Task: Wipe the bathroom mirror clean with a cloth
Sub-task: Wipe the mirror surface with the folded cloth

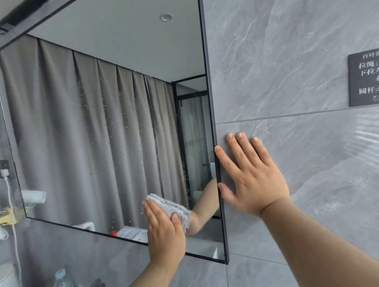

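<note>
The left grip [166,238] lies flat, fingers straight, pressing a folded grey cloth [173,207] against the mirror [95,125] near its lower right corner. The right grip [253,183] is spread and released on the tiled wall [300,84], thumb at the frame. Specks and droplets dot the middle glass, so most of the wiping looks left to do

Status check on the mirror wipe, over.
Left hand flat, pressing grey cloth on mirror, lower right. Right hand flat on tiled wall, thumb at frame. Droplet spots across middle glass. Nothing in the way.
</note>
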`<state>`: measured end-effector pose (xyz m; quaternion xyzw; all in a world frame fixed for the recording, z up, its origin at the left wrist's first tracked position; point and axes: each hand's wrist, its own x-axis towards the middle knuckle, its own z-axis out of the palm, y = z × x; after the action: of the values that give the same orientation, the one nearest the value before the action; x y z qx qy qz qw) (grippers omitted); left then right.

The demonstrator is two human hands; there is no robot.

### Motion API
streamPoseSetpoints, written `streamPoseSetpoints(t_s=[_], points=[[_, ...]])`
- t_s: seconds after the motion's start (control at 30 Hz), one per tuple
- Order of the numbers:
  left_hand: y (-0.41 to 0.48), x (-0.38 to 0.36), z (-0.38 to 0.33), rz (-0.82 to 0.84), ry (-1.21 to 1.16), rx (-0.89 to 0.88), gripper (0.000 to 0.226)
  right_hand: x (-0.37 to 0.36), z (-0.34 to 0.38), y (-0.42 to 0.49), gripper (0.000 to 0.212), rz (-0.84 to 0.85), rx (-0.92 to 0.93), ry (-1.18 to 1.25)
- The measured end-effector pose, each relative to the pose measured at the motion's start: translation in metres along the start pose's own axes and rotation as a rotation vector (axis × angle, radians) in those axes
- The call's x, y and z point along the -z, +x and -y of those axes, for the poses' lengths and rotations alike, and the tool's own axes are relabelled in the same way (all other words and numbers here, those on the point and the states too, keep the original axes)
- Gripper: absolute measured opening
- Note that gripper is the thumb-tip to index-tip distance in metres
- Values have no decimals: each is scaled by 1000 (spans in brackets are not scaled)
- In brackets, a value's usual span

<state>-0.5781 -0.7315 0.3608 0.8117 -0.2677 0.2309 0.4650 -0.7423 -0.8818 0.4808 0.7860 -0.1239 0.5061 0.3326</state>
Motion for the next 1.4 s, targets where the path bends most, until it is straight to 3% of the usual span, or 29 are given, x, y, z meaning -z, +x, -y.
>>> streamPoseSetpoints(t_s=[0.17,0.27,0.43,0.53,0.67,0.73,0.8,1.13,1.4], points=[[41,21,-32,-92,-79,78,70,-2,0,0,81,1,2,4],[80,46,-62,-138,-52,9,70,-3,0,0,80,-6,2,9],[132,79,-124,-180,50,-241,70,-4,0,-1,80,-20,0,6],[138,83,-150,-183,178,-500,70,-4,0,-1,80,-27,2,0],[127,76,-165,-149,344,-832,73,-4,0,0,81,-27,5,-4],[130,77,-163,-148,407,-891,74,-4,0,-1,81,-24,5,-2],[141,82,-160,-160,431,-854,71,-4,0,-1,81,-25,4,4],[174,102,-72,-182,60,-132,68,-5,0,-1,82,-42,3,2],[170,102,-59,-121,50,-113,70,-4,-1,-1,82,-29,2,5]])
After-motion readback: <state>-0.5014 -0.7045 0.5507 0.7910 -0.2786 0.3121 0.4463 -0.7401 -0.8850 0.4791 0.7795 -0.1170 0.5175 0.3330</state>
